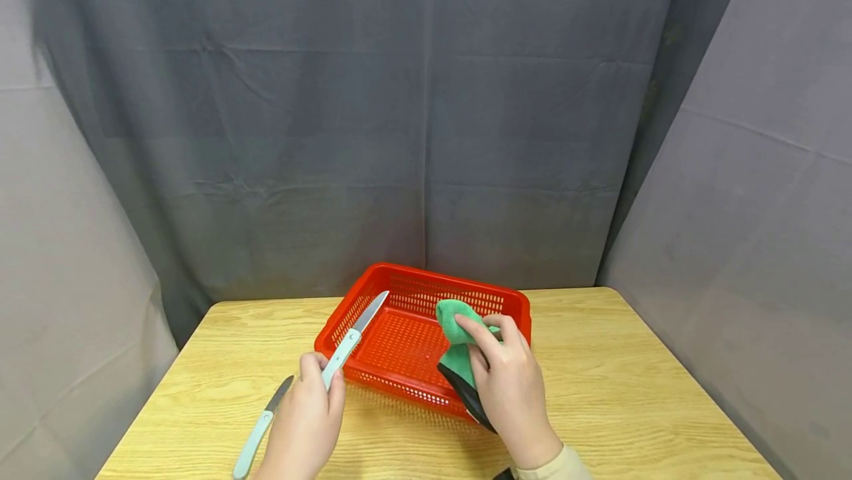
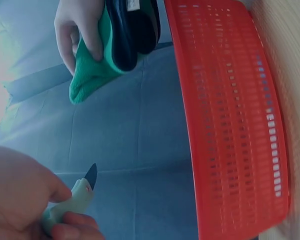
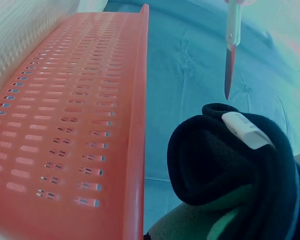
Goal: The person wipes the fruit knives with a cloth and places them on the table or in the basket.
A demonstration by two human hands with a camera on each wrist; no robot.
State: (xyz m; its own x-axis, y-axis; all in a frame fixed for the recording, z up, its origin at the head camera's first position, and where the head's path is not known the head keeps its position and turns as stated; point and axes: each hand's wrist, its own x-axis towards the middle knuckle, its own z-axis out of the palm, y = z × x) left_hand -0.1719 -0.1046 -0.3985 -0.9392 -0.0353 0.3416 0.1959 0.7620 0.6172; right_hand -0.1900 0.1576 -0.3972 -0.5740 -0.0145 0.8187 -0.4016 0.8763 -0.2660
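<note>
My left hand (image 1: 308, 413) grips a knife (image 1: 342, 356) by its pale mint handle, the blade pointing up and away over the left side of the red basket (image 1: 426, 395). In the left wrist view the same knife (image 2: 72, 202) shows between thumb and fingers. My right hand (image 1: 509, 384) holds a folded green cloth (image 1: 458, 321) with a black edge above the basket's right part. Seen from the right wrist, the cloth (image 3: 230, 160) is rolled over, with a white tag on its black side. Blade and cloth are apart.
A second mint-handled knife (image 1: 254, 439) lies on the wooden table (image 1: 619, 384), left of my left hand. Behind the table hangs a grey curtain (image 1: 319, 132), and lighter cloth walls (image 1: 745, 243) stand at both sides.
</note>
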